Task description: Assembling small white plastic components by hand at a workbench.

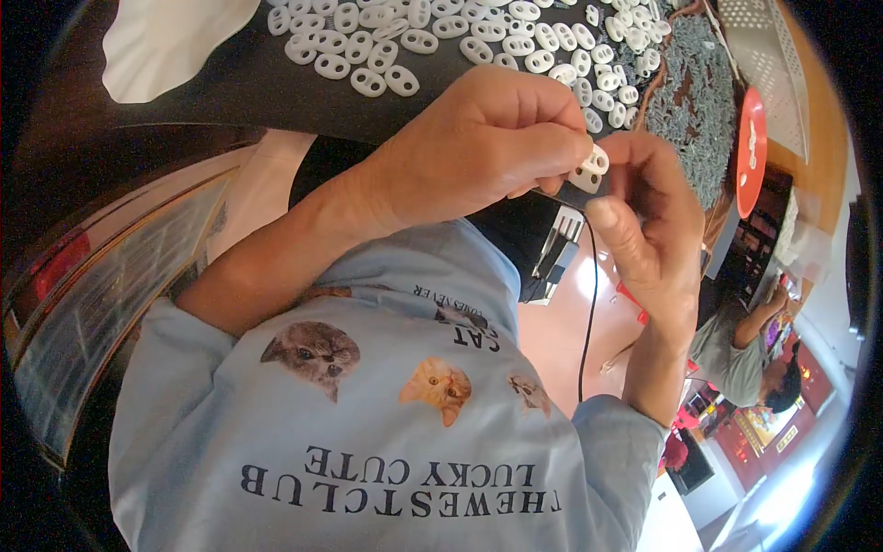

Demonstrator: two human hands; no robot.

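My left hand is closed, with thumb and fingers pinching a small white oval plastic piece with two holes just off the table's near edge. A second layer or piece appears to lie against it, partly hidden by the fingers. To the right of it, my right hand is open, its thumb apart from the curled fingers. Its index finger is beside the white piece; whether it touches cannot be made out. Many similar white two-hole pieces lie spread across the dark table beyond my hands.
A heap of small grey parts lies at the table's right, with a red dish beside it. A white sheet rests at the far left. Below the table hangs a dark cable. Another person sits at the right.
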